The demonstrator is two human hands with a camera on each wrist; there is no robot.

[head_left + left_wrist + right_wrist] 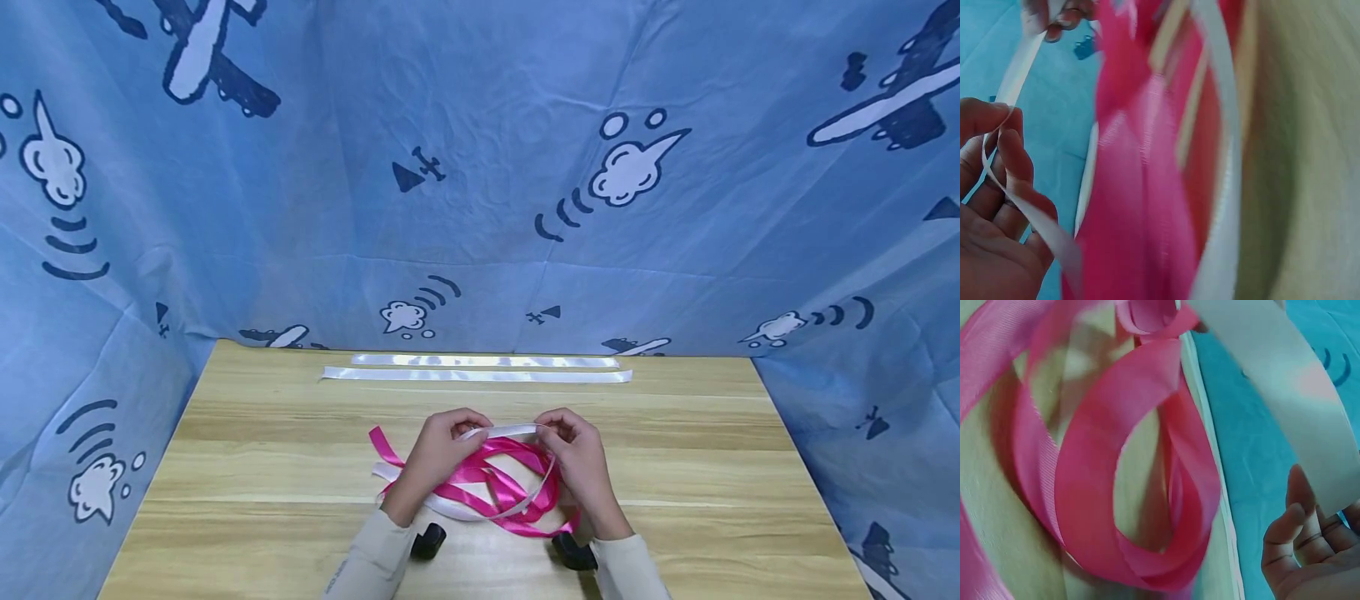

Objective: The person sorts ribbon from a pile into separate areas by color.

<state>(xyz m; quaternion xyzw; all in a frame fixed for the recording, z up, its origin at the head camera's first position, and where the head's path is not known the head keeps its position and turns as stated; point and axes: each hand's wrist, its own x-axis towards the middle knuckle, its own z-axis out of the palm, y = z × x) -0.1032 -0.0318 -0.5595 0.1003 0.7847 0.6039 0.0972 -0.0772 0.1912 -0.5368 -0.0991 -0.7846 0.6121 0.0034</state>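
Both hands work above a loose heap of ribbon on the table. Between thumb and index finger, the left hand (442, 450) pinches a narrow white ribbon (513, 430). A short stretch of it runs across to the right hand (581, 458), which pinches it too. From there the white ribbon drops in a loop over the pink ribbon (468, 475). In the left wrist view, the white ribbon (1019, 75) passes between the fingertips and hangs down past the palm. In the right wrist view, glossy pink loops (1088, 481) lie beside the right hand (1310, 562).
Two white ribbon strips lie straight along the table's back edge, the nearer strip (480, 376) in front of the farther strip (480, 361). Blue printed cloth (480, 208) hangs behind the wooden table (712, 467) and at both sides. Black wrist devices (429, 542) sit by the sleeves.
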